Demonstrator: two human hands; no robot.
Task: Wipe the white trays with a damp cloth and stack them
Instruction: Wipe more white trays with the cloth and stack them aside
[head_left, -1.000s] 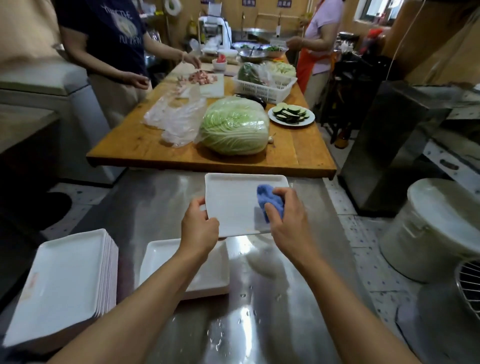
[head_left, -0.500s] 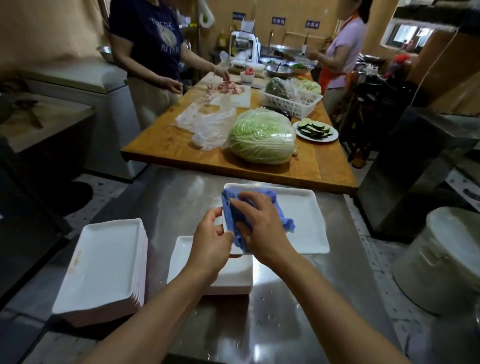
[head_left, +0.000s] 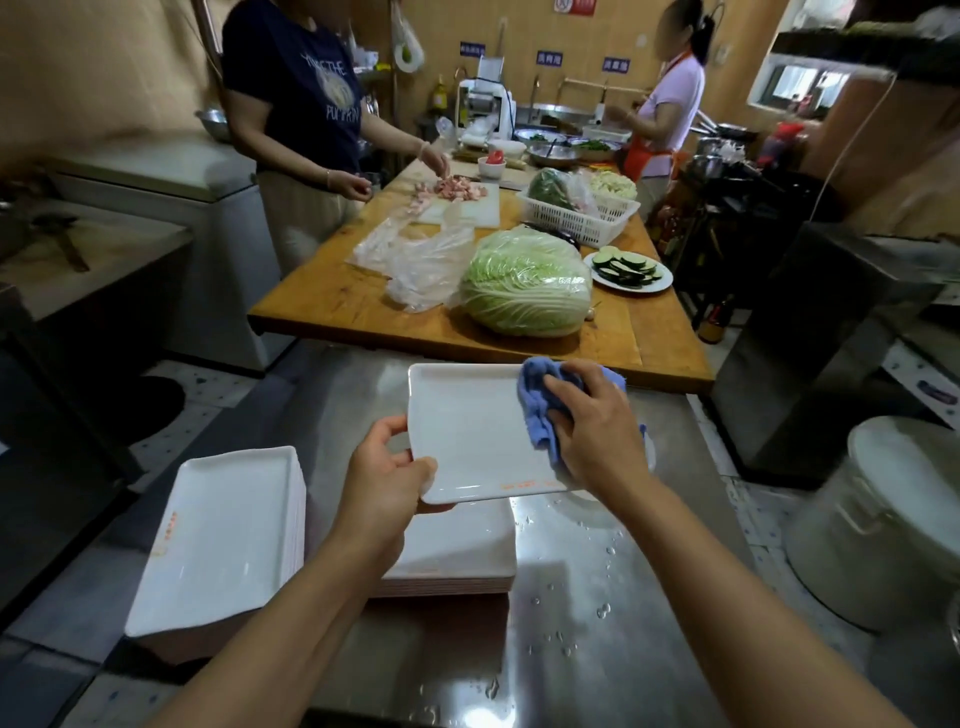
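My left hand (head_left: 384, 475) grips the near left corner of a white rectangular tray (head_left: 467, 431), held above the steel counter (head_left: 597, 597). My right hand (head_left: 597, 431) holds a crumpled blue cloth (head_left: 535, 405) and presses it on the tray's right side. Under my left forearm lies a low pile of white trays (head_left: 457, 556), partly hidden. A taller stack of white trays (head_left: 223, 535) stands at the counter's left edge.
Water drops dot the steel counter. Beyond it a wooden table (head_left: 337, 296) carries a large cabbage (head_left: 524, 283), plastic bags, a white basket and a plate of sliced vegetables. Two people work at the far end. A white lidded bucket (head_left: 893, 519) stands on the floor, right.
My right hand with the cloth has slid from the tray's left part to its right side. The camera has tilted up and shifted; my left hand keeps its hold on the corner.
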